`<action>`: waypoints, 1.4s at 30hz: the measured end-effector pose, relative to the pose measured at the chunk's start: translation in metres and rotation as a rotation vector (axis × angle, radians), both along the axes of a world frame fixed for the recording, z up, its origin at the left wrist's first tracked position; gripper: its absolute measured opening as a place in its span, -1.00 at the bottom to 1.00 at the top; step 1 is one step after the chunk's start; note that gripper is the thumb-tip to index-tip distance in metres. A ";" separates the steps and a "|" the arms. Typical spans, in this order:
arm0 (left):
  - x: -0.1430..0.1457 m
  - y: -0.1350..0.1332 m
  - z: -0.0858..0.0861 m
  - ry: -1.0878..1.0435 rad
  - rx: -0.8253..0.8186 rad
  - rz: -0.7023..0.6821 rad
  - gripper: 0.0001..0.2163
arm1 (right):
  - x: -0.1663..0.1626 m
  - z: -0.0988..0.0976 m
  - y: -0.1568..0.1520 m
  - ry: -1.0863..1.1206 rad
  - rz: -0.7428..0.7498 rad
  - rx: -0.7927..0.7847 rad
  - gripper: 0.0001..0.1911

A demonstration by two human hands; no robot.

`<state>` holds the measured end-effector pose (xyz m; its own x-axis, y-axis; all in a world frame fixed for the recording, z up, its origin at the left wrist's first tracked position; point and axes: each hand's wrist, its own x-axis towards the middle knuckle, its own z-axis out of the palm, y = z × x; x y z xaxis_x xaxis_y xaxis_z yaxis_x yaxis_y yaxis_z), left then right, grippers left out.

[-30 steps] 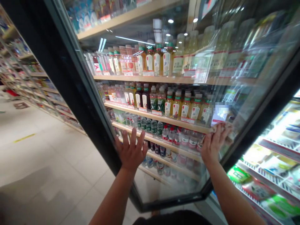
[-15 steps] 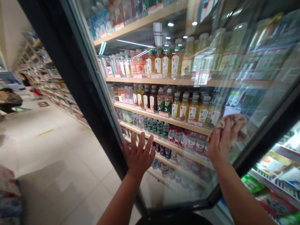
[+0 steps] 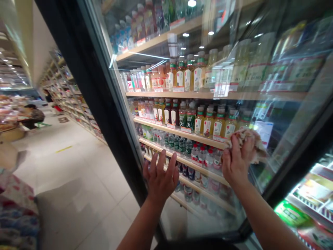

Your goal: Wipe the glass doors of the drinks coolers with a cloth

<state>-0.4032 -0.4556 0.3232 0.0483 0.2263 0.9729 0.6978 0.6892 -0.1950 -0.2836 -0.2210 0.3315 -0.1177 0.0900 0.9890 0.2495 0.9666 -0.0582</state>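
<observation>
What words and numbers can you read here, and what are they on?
None that I can read for sure.
Bottle labels: too small and blurred.
Price tags on the shelf edges: too small.
White sheet beside the cloth: too blurred.
Green pack: big marks, too blurred to tell.
</observation>
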 end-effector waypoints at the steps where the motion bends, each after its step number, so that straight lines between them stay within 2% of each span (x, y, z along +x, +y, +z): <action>1: 0.001 0.001 0.003 0.008 -0.003 -0.001 -0.40 | -0.001 -0.001 -0.005 -0.025 0.006 0.032 -0.24; 6: 0.000 0.005 0.010 -0.013 -0.063 0.013 -0.38 | 0.002 -0.003 -0.020 -0.192 0.080 0.185 -0.18; 12: 0.005 0.005 0.009 -0.027 -0.050 0.009 -0.37 | 0.003 0.015 -0.022 -0.012 0.018 -0.011 -0.23; 14: 0.005 0.004 0.009 -0.034 -0.054 0.011 -0.36 | 0.001 0.011 -0.033 -0.086 0.038 0.040 -0.22; 16: 0.004 0.004 0.009 -0.037 -0.058 0.018 -0.36 | -0.001 0.005 -0.043 -0.219 0.089 0.158 -0.21; 18: 0.002 0.005 0.010 -0.031 -0.057 0.024 -0.37 | -0.002 0.002 -0.045 -0.290 0.122 0.224 -0.20; 24: 0.000 0.006 0.011 0.003 -0.052 0.032 -0.36 | -0.001 0.017 -0.028 -0.023 0.011 -0.020 -0.25; 28: 0.003 0.006 0.009 0.001 -0.046 0.029 -0.36 | 0.002 0.010 -0.038 -0.265 0.080 0.188 -0.24; 30: 0.003 0.006 0.009 -0.010 -0.049 0.026 -0.37 | 0.002 0.009 -0.039 -0.296 0.095 0.221 -0.24; 34: 0.002 0.006 0.009 -0.010 -0.055 0.025 -0.37 | -0.001 0.018 -0.034 -0.079 0.022 0.034 -0.24; 36: 0.002 0.006 0.009 -0.002 -0.049 0.025 -0.36 | -0.003 0.023 -0.035 -0.113 0.030 0.075 -0.24; 39: 0.003 0.007 0.009 -0.009 -0.048 0.020 -0.36 | -0.005 0.032 -0.041 -0.252 0.087 0.241 -0.24; 42: 0.003 0.006 0.009 -0.015 -0.051 0.020 -0.36 | -0.008 0.042 -0.045 -0.172 0.067 0.182 -0.26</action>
